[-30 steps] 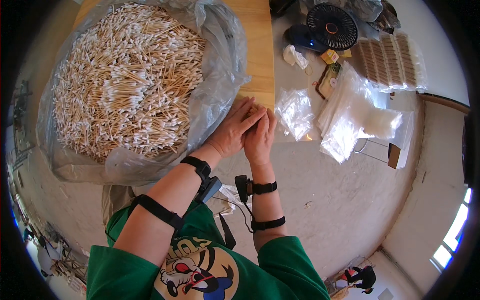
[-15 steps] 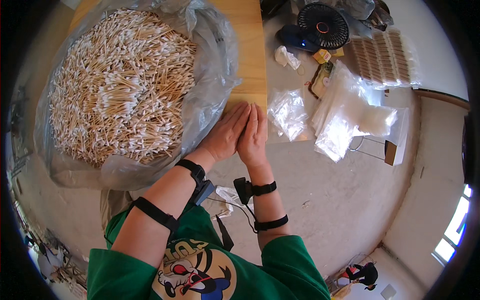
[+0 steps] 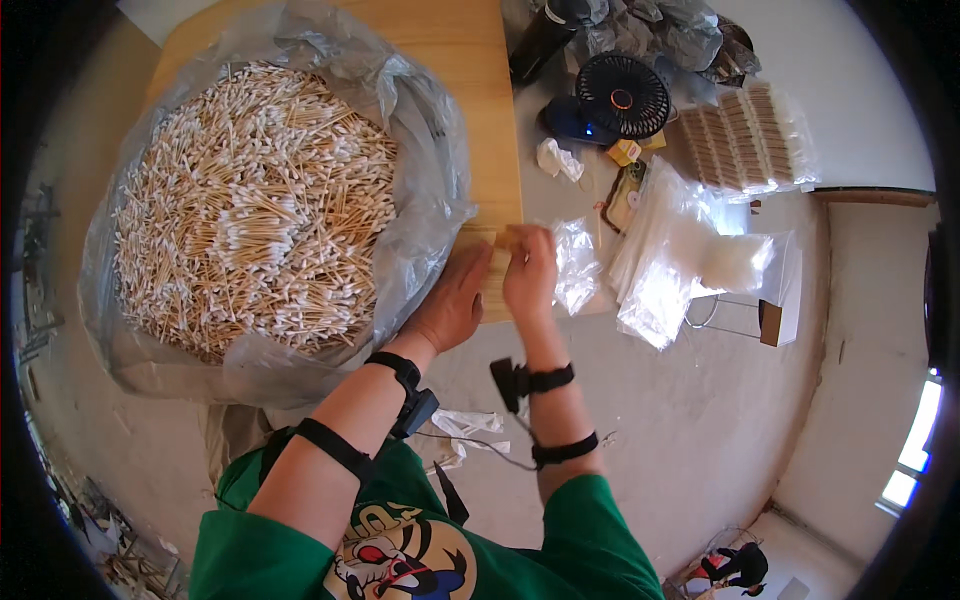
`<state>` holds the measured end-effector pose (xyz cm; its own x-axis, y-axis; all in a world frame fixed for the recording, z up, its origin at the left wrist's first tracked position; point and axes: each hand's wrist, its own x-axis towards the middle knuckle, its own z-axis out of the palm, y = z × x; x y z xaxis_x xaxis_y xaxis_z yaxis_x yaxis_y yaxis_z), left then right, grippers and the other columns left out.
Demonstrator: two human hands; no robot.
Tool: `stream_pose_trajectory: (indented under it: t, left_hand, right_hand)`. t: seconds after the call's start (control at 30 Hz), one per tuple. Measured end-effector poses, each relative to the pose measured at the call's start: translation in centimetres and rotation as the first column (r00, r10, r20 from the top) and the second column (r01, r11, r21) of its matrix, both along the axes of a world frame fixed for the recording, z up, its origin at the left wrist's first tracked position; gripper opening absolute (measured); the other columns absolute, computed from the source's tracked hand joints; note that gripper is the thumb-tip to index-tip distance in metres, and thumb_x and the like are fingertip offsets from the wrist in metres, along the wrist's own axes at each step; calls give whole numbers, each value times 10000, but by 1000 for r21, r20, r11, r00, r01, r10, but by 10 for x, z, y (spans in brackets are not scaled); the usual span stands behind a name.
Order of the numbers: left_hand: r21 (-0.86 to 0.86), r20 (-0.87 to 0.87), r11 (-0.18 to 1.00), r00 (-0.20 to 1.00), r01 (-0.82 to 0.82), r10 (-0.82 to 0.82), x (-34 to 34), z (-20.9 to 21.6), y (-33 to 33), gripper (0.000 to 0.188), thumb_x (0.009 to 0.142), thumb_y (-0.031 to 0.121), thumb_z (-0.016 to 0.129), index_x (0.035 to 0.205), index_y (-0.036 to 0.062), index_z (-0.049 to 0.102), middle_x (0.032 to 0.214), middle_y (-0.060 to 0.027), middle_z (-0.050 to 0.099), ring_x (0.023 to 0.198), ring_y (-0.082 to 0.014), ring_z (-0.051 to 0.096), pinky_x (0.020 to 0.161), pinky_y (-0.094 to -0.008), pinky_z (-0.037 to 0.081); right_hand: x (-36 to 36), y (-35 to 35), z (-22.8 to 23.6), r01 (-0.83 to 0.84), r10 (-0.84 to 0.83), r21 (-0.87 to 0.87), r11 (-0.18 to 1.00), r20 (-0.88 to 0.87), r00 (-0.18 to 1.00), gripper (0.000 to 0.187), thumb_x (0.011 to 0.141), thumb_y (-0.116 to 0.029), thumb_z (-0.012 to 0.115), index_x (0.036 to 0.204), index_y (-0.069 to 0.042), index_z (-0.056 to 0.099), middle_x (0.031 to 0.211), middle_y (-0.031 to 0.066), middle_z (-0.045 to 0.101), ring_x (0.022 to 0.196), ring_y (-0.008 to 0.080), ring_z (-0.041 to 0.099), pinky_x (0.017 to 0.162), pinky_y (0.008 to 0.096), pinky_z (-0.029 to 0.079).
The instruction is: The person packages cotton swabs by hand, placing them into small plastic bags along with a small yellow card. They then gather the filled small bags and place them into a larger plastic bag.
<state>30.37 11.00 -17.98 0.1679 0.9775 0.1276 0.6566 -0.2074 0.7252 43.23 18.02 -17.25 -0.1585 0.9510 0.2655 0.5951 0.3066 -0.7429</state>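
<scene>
A large heap of cotton swabs (image 3: 250,235) with wooden sticks and white tips fills an open, clear plastic bag (image 3: 425,130) on the wooden table (image 3: 490,160). My left hand (image 3: 452,300) lies by the table's right edge, beside the bag, its fingers stretched out and its palm turned toward my right hand. My right hand (image 3: 532,275) is at that same edge with its fingers curled in. Something small and tan shows at its fingertips, too small to name. The two hands are a little apart. Black straps with small devices circle both forearms.
To the right, clear plastic bags (image 3: 655,255) lie on a lower surface beside a crumpled clear bag (image 3: 575,265). Behind them are a black fan (image 3: 622,98), a white tissue (image 3: 558,160) and a wrapped bundle of packed swabs (image 3: 750,140). Another person (image 3: 740,568) is far off at lower right.
My hands were pressed together at the table edge and have now parted. The right hand has shifted right and its fingers have curled. The view has shifted slightly.
</scene>
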Motion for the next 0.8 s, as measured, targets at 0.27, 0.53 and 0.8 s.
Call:
stream_pose_trajectory:
  t: [0.27, 0.53, 0.8]
  left_hand:
    - [-65, 33, 998, 999, -7, 9, 6, -7, -1, 682, 774, 48, 545, 1389, -13, 254, 1364, -215, 369, 1270, -368, 343, 1099, -457, 213]
    - [-69, 52, 998, 999, -12, 16, 8, -8, -2, 665, 773, 44, 543, 1379, -6, 275, 1384, -197, 355, 1257, -370, 359, 1089, -460, 236]
    - [-15, 7, 1000, 1000, -10, 10, 9, -10, -1, 651, 759, 44, 555, 1358, 4, 303, 1391, -189, 347, 1271, -378, 339, 1101, -479, 218]
  right_hand:
    - [-25, 137, -3, -99, 114, -84, 991, 194, 974, 247, 759, -23, 582, 985, -81, 664, 987, 168, 569, 939, 344, 554, 825, 392, 451]
    - [-40, 143, -5, -106, 60, 73, 992, 463, 884, 300, 738, -48, 624, 1038, -58, 633, 1022, 167, 549, 1041, 345, 494, 877, 421, 423]
    - [105, 87, -17, 280, -279, -53, 958, 37, 960, 345, 768, -75, 664, 1091, -11, 561, 987, 157, 555, 920, 300, 564, 801, 385, 458]
